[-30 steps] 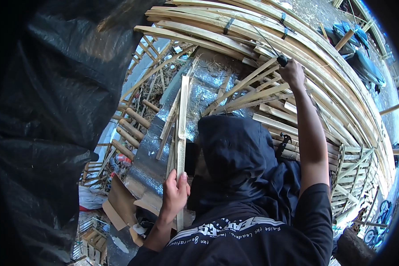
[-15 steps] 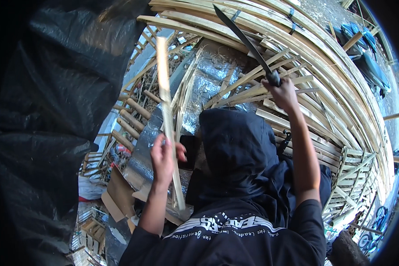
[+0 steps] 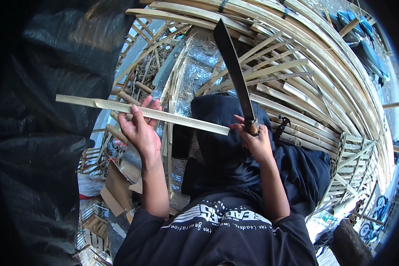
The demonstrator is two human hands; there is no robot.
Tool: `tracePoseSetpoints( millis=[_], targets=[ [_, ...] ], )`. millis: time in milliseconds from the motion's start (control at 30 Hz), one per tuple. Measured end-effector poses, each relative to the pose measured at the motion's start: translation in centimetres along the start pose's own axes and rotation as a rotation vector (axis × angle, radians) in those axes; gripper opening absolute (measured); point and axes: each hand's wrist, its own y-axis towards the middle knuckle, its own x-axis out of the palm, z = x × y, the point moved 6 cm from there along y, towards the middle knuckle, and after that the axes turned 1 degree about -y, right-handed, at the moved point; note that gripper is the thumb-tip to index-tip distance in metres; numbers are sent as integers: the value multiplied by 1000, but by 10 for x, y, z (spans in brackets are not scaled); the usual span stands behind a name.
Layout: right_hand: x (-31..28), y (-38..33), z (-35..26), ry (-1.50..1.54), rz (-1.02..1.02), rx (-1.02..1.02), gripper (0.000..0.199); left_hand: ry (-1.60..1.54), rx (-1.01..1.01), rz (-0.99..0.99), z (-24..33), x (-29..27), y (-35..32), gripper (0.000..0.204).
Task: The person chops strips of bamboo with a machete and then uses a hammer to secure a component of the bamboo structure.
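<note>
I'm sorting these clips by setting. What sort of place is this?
Probably an outdoor bamboo-working yard: stacked split bamboo strips fill the view, the left hand holds a bamboo slat, and the right hand grips a long dark blade.

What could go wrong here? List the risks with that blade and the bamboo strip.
1. The long dark blade stands upright in the right hand, and the bamboo strip ends right beside that hand; a slip could likely cut fingers.
2. The left hand grips the strip mid-length, so a cut running along it might reach that hand.
3. Split strip edges may give splinters to bare hands.
</note>
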Motion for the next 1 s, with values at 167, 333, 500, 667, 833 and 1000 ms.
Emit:
tracePoseSetpoints(
  millis=[167, 333, 500, 667, 833, 1000],
  targets=[
    [1, -4, -7, 280, -38, -21, 31, -84, -13, -7, -15, 17, -28, 26],
    [-3, -4, 4, 254, -88, -22, 18, -98, 27, -19, -15, 24, -39, 28],
    [-20, -2, 8, 248, -55, -32, 14, 328, -242, -324, -18, 9, -32, 23],
    [-63, -1, -5, -19, -61, -39, 18, 1242, 411, -459, 45, 5, -57, 34],
    [-97, 4, -19, -80, -119, -83, 16, 1684, 488, -1177, 44, 15, -41, 82],
    [-138, 10, -16, -103, -127, -84, 20, 1584, -141, -1448, 35, -3, -30, 56]
  ],
)
